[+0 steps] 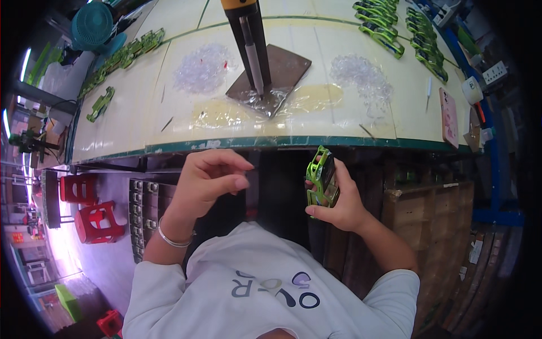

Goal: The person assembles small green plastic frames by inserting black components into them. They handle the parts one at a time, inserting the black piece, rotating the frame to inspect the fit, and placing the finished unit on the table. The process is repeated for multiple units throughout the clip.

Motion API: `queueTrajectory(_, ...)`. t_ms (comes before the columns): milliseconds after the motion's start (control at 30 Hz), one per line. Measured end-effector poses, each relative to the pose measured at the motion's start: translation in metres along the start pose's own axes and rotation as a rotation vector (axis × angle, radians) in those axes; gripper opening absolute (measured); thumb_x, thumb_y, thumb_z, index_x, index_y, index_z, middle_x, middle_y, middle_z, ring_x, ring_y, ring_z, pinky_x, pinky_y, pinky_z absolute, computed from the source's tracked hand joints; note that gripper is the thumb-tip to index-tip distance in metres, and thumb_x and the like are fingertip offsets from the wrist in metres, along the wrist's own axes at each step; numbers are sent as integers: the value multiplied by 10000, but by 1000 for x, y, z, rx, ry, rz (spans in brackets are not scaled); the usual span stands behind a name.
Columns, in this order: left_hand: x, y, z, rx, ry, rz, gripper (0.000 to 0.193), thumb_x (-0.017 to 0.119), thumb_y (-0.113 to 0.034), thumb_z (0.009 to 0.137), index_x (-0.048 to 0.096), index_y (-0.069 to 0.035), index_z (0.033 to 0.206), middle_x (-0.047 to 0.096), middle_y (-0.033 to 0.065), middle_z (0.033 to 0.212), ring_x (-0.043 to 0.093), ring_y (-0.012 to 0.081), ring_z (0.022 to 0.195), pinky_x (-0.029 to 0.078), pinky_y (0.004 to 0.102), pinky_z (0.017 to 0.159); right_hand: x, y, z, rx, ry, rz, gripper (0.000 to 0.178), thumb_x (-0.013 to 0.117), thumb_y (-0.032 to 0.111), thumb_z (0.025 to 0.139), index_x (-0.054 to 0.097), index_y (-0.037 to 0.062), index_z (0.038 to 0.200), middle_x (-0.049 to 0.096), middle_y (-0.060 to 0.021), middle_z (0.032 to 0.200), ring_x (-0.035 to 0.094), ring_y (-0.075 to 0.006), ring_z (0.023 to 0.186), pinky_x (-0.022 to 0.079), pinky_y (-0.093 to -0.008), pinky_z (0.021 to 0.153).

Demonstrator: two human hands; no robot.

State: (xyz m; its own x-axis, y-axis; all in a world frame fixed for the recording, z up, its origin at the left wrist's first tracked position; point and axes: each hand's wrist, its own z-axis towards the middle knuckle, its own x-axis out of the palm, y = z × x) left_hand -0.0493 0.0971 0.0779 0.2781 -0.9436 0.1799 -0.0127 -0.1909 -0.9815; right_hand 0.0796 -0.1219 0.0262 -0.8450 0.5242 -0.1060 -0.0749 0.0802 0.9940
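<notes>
Green frame (319, 176) of glossy plastic, with a dark part on its palm side, is held in the right hand (345, 204), nearer the person than the brown plate (291, 65) and a little to its right, just short of the edge of the desk (132, 121). This right grip is closed around the frame: thumb across the near end, fingers wrapping the far side, mostly hidden behind it. The frame's long axis runs almost straight away from the person's body, its far end pointing toward the desk and its near end toward the shirt; the openwork green side faces left.

The left hand (213, 176) hangs nearer the person than the plate and to its left, well apart from the frame. Its grip is partly open: fingers curled, thumb just short of the index fingertip, the gap between them bare.

A black-and-yellow tool (243, 39) stands over the plate. Loose heaps of small clear pieces flank the plate, a left heap (202, 69) and a right heap (361, 78). Rows of similar green pieces lie farther out, a left row (131, 56) and a right row (424, 42).
</notes>
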Motion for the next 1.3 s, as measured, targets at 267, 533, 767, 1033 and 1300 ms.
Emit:
queueTrajectory(267,49,6,10,427,136,423,237,712,-51,633,596,-12,835,523,53,691,503,93,600,410,197,508,5,5,-3,-197,-3,-328,773,711,97,553,297,5,1200,559,-90,886,580,-145,731,464,-254,645)
queueTrajectory(533,52,9,11,413,184,544,264,726,-89,606,602,-40,834,475,47,724,474,121,633,399,215,532,7,4,-4,-274,-31,-321,721,696,129,528,372,21,1163,557,-130,877,581,-244,692,477,-316,627)
queueTrajectory(767,47,11,15,586,225,677,335,767,-145,542,622,-25,819,476,42,672,449,126,572,354,216,487,7,4,-5,-278,-21,-343,712,688,125,518,389,22,1156,559,-136,872,582,-243,683,478,-318,621)
queueTrajectory(1033,43,13,14,885,239,951,382,725,-217,578,614,-10,880,460,36,642,441,164,557,347,260,478,7,3,-4,-266,-4,-260,697,683,126,521,396,16,1145,562,-150,896,593,-273,762,479,-318,658)
queueTrajectory(1300,53,13,-1,878,209,1368,402,658,-90,634,552,87,979,477,72,695,465,194,575,378,285,498,6,3,-3,-106,-16,-225,676,689,135,536,392,36,1135,554,-129,832,590,-244,718,474,-310,641)
